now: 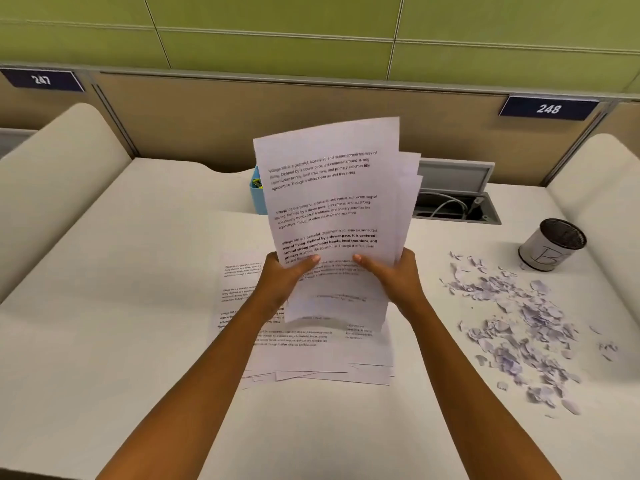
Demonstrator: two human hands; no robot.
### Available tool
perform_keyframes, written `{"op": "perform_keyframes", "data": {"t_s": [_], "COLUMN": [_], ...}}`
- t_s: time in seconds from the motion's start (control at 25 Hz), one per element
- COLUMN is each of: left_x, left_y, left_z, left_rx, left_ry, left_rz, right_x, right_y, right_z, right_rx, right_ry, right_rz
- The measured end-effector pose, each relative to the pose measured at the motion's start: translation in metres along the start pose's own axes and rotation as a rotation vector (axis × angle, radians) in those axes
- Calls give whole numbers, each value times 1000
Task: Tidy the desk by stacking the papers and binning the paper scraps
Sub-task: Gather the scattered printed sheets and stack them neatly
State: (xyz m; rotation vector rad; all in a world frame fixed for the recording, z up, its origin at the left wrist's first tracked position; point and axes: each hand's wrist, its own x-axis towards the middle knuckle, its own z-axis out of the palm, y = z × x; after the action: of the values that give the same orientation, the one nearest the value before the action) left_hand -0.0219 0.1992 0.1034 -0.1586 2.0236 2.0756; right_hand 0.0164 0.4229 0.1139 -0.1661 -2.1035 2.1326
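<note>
A bundle of printed white papers [332,199] stands nearly upright above the middle of the desk, its sheets fanned unevenly at the right edge. My left hand [282,278] grips its lower left side and my right hand [394,275] grips its lower right side, thumbs on the front sheet. Under the bundle, more printed sheets [311,355] lie flat and loosely overlapped on the desk. A spread of torn paper scraps [519,323] covers the desk at the right. A small mesh bin [550,249] wrapped in white paper stands beyond the scraps.
A light blue container [257,195] stands behind the held papers, mostly hidden. An open cable hatch [457,199] with white cables sits at the back right. Padded dividers [52,188] flank the white desk [121,306]. A partition wall runs along the back.
</note>
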Motion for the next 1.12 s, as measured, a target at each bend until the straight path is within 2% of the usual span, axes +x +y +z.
{"op": "perform_keyframes", "data": {"t_s": [0.12, 0.28, 0.44, 0.68, 0.8, 0.96, 1.12], "left_x": [2, 0, -3, -7, -10, -19, -19], "left_y": [12, 24, 23, 32, 34, 16, 14], "left_z": [0, -6, -9, -3, -7, -3, -3], "left_rx": [22, 0, -21, -36, -27, -52, -76], "left_ry": [27, -84, -106, -3, -28, -13, -8], "left_rz": [58, 197, 183, 205, 245, 174, 187], "right_x": [6, 6, -1, -3, -4, -16, -19], "right_y": [-11, -15, -10, -19, -21, -2, 2], "right_z": [4, 4, 4, 17, 15, 15, 16], "right_rx": [26, 3, 24, 47, 68, 68, 40], "right_ry": [27, 52, 40, 85, 52, -14, -17], "right_rz": [-30, -24, -25, -56, -83, -27, -4]}}
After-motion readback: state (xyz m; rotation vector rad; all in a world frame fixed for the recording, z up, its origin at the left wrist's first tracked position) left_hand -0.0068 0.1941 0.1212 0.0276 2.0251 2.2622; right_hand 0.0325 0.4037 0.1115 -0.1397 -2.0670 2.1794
